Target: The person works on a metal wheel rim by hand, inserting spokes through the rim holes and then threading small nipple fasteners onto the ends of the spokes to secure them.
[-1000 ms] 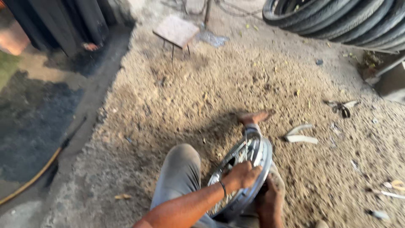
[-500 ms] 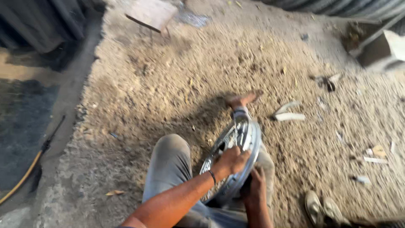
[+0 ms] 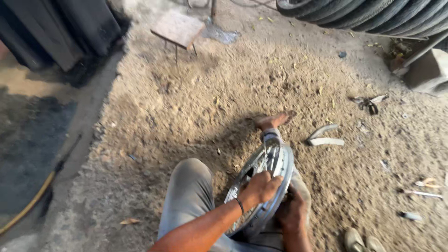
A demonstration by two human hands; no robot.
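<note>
A silvery spoked wheel rim (image 3: 276, 161) stands on edge between my legs on sandy ground. My left hand (image 3: 261, 186) grips the near side of the rim, fingers curled over its edge. My right hand (image 3: 291, 211) holds the rim lower down on its right side, partly hidden behind the metal. My grey-trousered knee (image 3: 189, 179) rises to the left of the rim, and my bare foot (image 3: 270, 121) shows beyond it.
A small wooden stool (image 3: 178, 29) stands at the back. Stacked tyres (image 3: 368, 14) lie top right. Curved metal pieces (image 3: 324, 137) and a dark tool (image 3: 368, 103) lie right of the rim. A yellow hose (image 3: 28, 205) runs at left. Sandals (image 3: 361, 241) sit bottom right.
The view has tilted down and back up; the stool and tyres are back in sight. Both hands stay on the rim in nearly the same grip.
</note>
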